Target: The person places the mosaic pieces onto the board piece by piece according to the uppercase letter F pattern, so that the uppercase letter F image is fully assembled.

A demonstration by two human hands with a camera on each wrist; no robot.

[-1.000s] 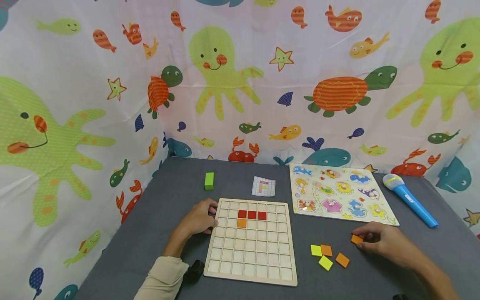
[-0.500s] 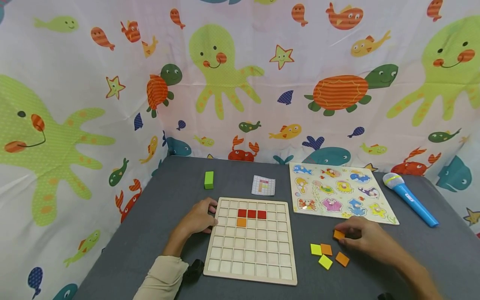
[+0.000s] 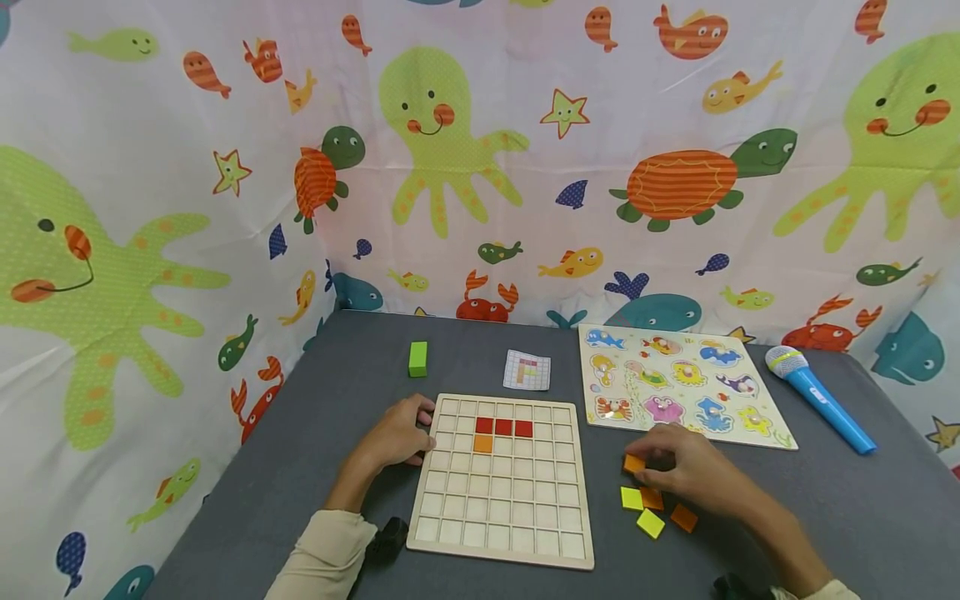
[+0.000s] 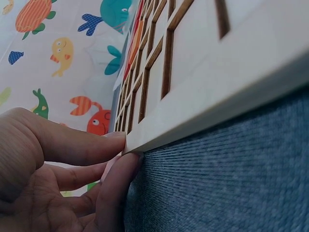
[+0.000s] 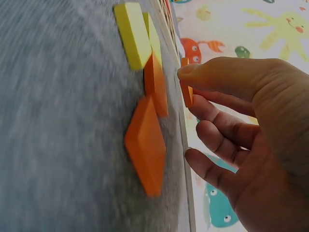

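Right hand [image 3: 686,467], grip pinching an orange tile [image 3: 634,464] over the counter [image 3: 247,500], right of the grid board [image 3: 498,508], near loose yellow tiles [image 3: 632,498], left hand [image 3: 392,433], grip pinching the board's left edge, three red tiles [image 3: 504,427] seated in cells.

1. The far side is closed off by a white cloth backdrop [image 3: 517,42], on which sea creatures are printed.
2. A corner is formed at the left, where the backdrop is met by a side panel [image 3: 195,367] of the same pattern.
3. Lime-green octopuses [image 3: 423,87], orange-shelled turtles [image 3: 678,179], red crabs [image 3: 483,311], teal whales [image 3: 652,312] and starfish [image 3: 564,114] are shown in the print.
4. Faint creases are seen across the cloth.
5. The foreground is filled by a dark grey tabletop [image 3: 300,450], by whose far edge the backdrop is bordered; a ribbed weave is revealed close up.
6. Soft light is spread over everything, the middle of the backdrop being tinged pink.
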